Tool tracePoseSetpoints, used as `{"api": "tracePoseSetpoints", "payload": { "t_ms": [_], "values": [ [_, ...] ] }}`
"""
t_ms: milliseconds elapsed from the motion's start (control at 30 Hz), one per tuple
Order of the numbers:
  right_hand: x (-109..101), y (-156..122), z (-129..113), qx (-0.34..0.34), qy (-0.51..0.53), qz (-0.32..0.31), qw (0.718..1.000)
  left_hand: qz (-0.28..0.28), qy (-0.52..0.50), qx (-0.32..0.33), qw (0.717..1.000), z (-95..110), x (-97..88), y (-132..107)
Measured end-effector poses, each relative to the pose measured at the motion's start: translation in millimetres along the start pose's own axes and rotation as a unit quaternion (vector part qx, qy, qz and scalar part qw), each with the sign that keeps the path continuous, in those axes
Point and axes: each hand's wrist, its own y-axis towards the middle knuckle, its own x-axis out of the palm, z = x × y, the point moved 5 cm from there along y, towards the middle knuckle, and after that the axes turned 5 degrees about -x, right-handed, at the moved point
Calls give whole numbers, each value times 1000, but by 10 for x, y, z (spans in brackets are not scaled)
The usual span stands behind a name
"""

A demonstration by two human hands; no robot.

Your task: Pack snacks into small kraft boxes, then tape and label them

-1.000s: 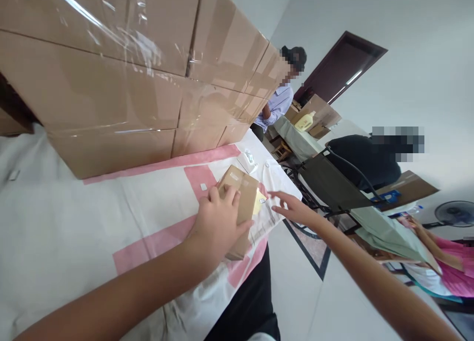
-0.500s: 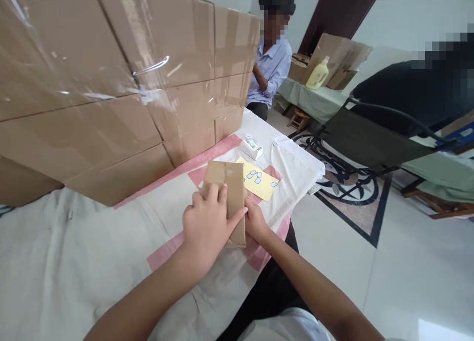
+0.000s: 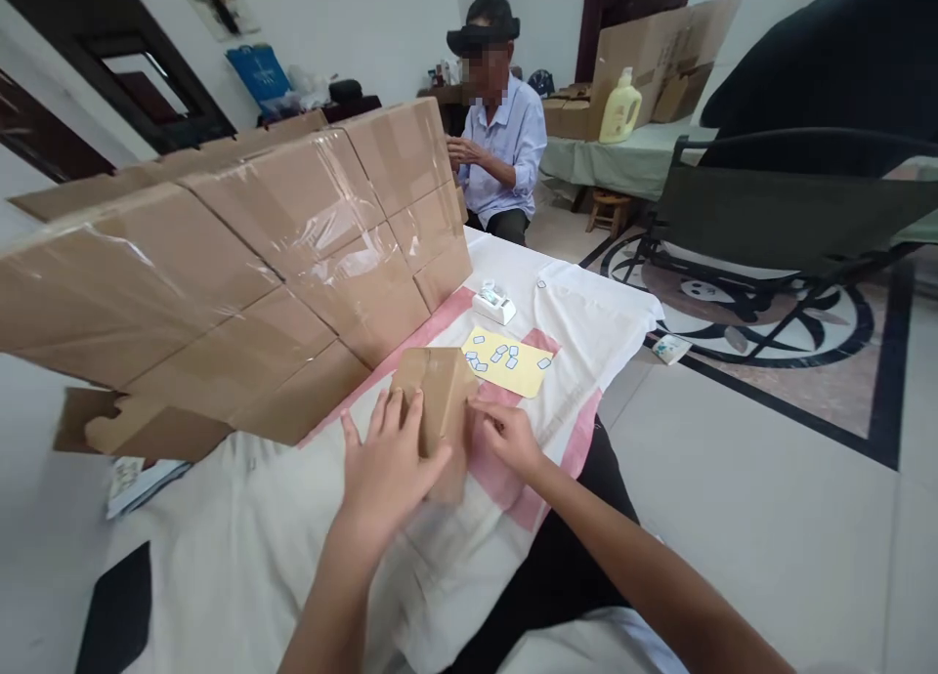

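Observation:
A small brown cardboard box [image 3: 445,400] stands on the cloth in front of me, taped along its top. Spread over its top and left side is my left hand [image 3: 388,449], fingers apart and thumb lying toward the right edge. At the box's right side, my right hand [image 3: 509,435] touches the face with its outstretched index finger; the other fingers are curled and partly hidden. Beyond the box lies a yellow sheet [image 3: 529,373] bearing several small white, blue-edged labels [image 3: 513,352]. A white tape dispenser [image 3: 494,305] sits farther back.
Taped cardboard boxes [image 3: 315,264] form a wall along the left. A pale cloth [image 3: 220,547] with pink patches covers the table. Across from me sits a person [image 3: 505,137] in a light blue shirt. On the right are a dark folding chair [image 3: 791,225] and a yellow bottle [image 3: 621,107].
The view has lifted and turned. The box has rotated, showing more of its right side. My left fingers have spread wider, and my right hand has drawn back to an index-finger touch.

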Motion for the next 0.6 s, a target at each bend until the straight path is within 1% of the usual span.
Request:
{"api": "tracePoseSetpoints", "payload": {
  "t_ms": [67, 100, 133, 167, 200, 233, 267, 300, 333, 367, 400, 433, 500, 567, 600],
  "values": [
    [-75, 9, 33, 23, 54, 42, 997, 17, 32, -18, 999, -103, -107, -152],
    [-111, 18, 57, 42, 82, 69, 993, 31, 40, -29, 998, -115, -164, -250],
    [-140, 27, 82, 63, 109, 96, 987, 48, 37, -33, 998, -85, -212, -354],
    [-160, 36, 102, 83, 135, 120, 980, 60, 21, -23, 998, -3, -239, -456],
    [-170, 42, 115, 99, 158, 140, 973, 63, -8, 4, 998, 127, -237, -548],
    [-170, 48, 117, 110, 174, 150, 967, 56, -46, 43, 996, 295, -203, -625],
    [-167, 51, 109, 113, 187, 152, 964, 30, -91, 91, 991, 488, -130, -684],
    [-168, 53, 95, 111, 195, 149, 963, -12, -136, 141, 981, 692, -22, -726],
    [-182, 51, 84, 105, 200, 144, 963, -68, -178, 191, 963, 897, 116, -756],
    [-221, 48, 81, 95, 200, 142, 965, -139, -214, 240, 937, 1097, 280, -781],
    [-291, 47, 90, 84, 192, 144, 967, -198, -234, 281, 909, 1277, 447, -796],
    [-396, 50, 117, 74, 172, 152, 970, -251, -246, 315, 882, 1439, 617, -806],
    [-694, 82, 223, 66, 95, 174, 978, -347, -262, 369, 822, 1723, 952, -828],
    [-1038, 162, 369, 78, -23, 177, 981, -435, -270, 403, 759, 1969, 1258, -876],
    [-1190, 218, 444, 88, -87, 163, 979, -466, -269, 410, 736, 2076, 1391, -903]
  ]
}}
